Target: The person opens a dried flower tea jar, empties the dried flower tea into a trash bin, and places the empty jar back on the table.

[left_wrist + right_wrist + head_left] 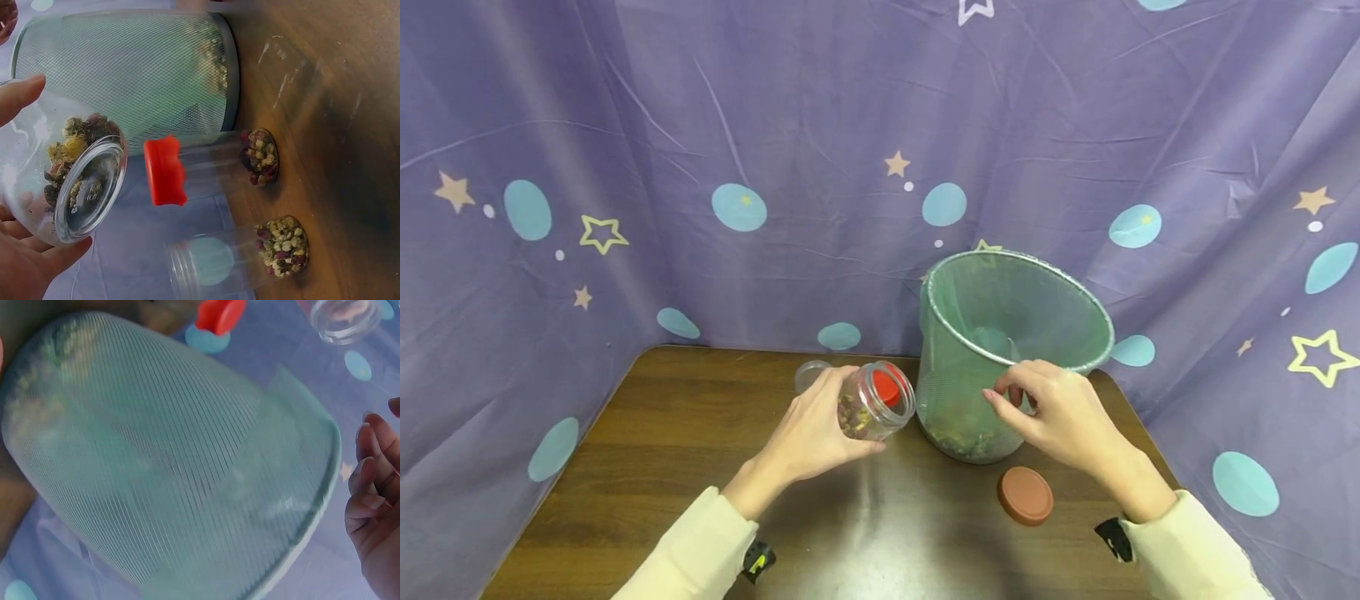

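Observation:
My left hand (pixel 812 433) grips a clear jar (pixel 857 414) round its side, above the table. The jar has no lid on and tilts with its mouth toward the bin. Dried flowers (pixel 75 147), yellow and dark red, lie inside it. My right hand (pixel 1052 408) is in front of the mesh bin's (pixel 955 392) rim, fingers loosely bent, with nothing visible between them. The bin has a green bag in it and plant bits at the bottom. A round reddish-brown lid (pixel 1026 495) lies on the table below my right hand.
Behind the held jar stand a jar with a red lid (pixel 165 171) and another clear jar (pixel 212 259), both with dried flowers at the bottom. The wooden table (pixel 677 458) meets a purple patterned curtain (pixel 820 275) at the back.

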### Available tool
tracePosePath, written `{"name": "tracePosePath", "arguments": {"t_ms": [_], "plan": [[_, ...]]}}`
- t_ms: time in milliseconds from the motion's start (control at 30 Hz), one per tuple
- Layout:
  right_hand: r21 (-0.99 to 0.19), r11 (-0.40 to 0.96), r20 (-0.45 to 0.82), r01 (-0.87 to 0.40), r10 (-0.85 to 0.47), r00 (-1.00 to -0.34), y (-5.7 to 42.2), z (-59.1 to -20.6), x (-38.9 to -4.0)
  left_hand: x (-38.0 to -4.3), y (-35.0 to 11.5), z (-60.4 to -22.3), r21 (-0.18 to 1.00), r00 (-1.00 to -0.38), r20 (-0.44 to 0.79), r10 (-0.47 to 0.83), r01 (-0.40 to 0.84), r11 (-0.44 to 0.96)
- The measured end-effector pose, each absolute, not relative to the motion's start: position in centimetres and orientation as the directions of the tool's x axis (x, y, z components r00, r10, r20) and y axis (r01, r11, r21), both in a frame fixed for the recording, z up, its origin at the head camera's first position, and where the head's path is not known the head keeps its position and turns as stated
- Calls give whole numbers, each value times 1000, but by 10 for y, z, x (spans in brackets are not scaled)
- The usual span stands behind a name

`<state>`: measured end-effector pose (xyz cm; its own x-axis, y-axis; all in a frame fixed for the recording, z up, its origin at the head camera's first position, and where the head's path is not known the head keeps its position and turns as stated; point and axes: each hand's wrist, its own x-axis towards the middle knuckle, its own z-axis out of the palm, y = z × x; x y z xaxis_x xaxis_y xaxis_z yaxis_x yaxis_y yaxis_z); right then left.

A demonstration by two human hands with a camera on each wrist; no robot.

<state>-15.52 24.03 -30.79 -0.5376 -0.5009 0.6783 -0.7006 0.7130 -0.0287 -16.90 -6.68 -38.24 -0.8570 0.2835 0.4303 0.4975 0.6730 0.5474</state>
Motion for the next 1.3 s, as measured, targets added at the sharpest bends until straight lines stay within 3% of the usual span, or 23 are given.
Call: {"name": "tracePosePath", "arguments": {"t_ms": [133, 833, 1300], "plan": [[-15, 733, 695, -680, -481, -534, 249, -294, -164, -174, -68, -376, 534, -853, 435, 288, 502, 680], [-76, 883, 495, -462, -369, -787, 287, -268, -204, -206, -66, -343, 495, -858, 404, 317, 496, 713], [-113, 953, 371, -282, -223, -901, 322, -259, -225, -219, -63, -331, 493, -874, 376, 308, 470, 732]]}}
